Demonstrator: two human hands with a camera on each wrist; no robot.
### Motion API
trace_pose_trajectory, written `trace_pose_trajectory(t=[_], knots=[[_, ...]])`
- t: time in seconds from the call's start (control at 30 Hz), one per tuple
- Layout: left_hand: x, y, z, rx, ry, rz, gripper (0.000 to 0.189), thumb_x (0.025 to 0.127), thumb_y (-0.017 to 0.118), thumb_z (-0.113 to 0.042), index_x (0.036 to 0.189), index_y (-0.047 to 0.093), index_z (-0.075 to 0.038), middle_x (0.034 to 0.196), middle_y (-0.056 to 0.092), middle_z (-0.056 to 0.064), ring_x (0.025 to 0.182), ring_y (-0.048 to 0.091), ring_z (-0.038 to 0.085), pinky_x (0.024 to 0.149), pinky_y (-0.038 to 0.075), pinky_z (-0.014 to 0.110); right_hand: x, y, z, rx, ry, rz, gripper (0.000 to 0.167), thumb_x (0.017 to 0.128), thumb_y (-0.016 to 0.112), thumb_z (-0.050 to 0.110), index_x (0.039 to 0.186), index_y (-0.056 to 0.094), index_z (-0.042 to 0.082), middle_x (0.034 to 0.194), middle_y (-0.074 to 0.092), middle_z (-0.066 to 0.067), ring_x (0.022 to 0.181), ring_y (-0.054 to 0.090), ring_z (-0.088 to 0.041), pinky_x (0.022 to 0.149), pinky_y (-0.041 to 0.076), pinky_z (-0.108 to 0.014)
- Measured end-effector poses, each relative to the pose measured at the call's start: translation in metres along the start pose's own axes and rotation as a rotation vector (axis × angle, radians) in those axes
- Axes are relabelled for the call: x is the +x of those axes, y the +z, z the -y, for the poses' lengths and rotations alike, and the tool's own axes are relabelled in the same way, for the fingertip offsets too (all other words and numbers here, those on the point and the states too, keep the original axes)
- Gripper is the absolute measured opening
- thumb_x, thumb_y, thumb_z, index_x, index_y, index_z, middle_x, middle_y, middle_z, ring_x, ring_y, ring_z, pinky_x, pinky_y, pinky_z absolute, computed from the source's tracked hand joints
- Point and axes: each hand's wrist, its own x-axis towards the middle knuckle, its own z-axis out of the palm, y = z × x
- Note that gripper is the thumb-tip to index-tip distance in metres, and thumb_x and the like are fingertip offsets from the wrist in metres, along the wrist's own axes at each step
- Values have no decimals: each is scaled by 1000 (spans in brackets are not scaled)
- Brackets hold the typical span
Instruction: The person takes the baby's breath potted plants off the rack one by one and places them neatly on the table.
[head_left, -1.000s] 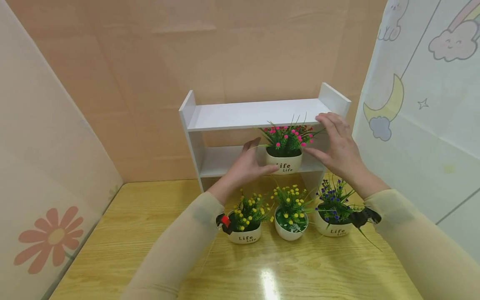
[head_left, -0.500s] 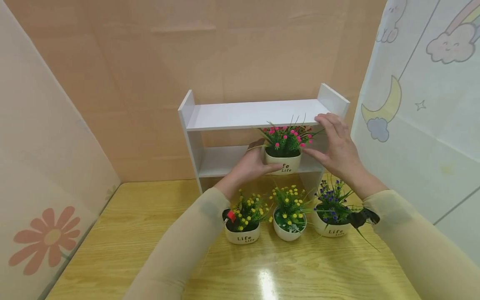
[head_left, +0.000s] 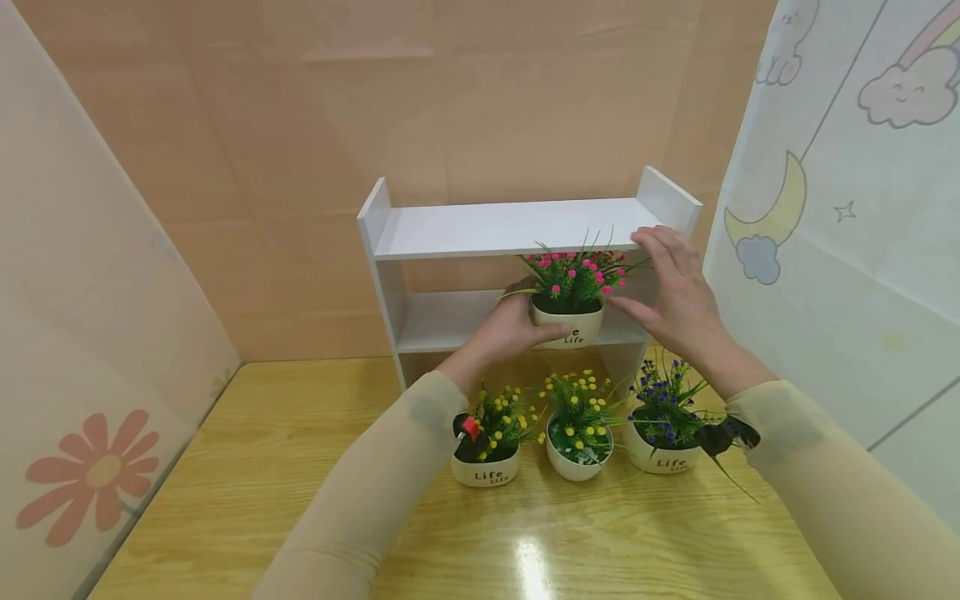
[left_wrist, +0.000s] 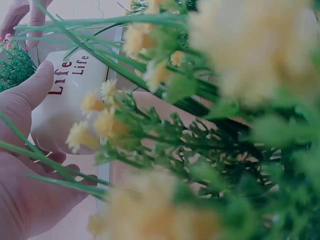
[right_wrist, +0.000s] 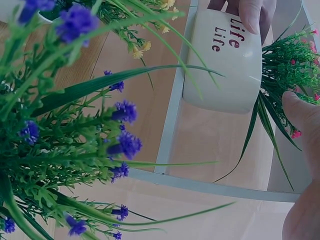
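Note:
A cream oval pot with "Life" lettering and pink artificial flowers (head_left: 567, 314) sits at the middle shelf, near the shelf's right side. My left hand (head_left: 504, 327) grips it from the left, thumb across the lettering and fingers around the far side. In the left wrist view, the thumb lies on the pot's front (left_wrist: 55, 117) behind blurred yellow flowers. My right hand (head_left: 681, 293) is spread to the right of the plant, fingertips at the front edge of the upper shelf and thumb beside the pink flowers. The pot (right_wrist: 222, 65) stands apart from that palm in the right wrist view.
The white two-tier shelf (head_left: 517, 227) stands against the back wall. Before it on the wooden table (head_left: 300, 417) are two yellow-flowered pots (head_left: 486, 475) (head_left: 577, 467) and a purple-flowered one (head_left: 663, 458), under my forearms.
My left hand has moved right and closed round the pink-flowered pot, its thumb sliding over the lettering. The pot and my right hand stay nearly where they were.

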Motion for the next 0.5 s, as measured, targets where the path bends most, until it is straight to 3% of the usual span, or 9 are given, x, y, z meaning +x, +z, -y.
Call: trace_pose_trajectory(t=[0.5], knots=[[2, 5, -1, -14, -48, -15, 78, 97, 90, -30, 161, 49, -12, 149, 63, 6, 128, 66, 19, 109, 54, 37, -1, 0, -1, 3, 6, 5, 98, 82, 99, 9, 162, 42, 4, 166, 38, -20, 160, 26, -40, 132, 25, -56]])
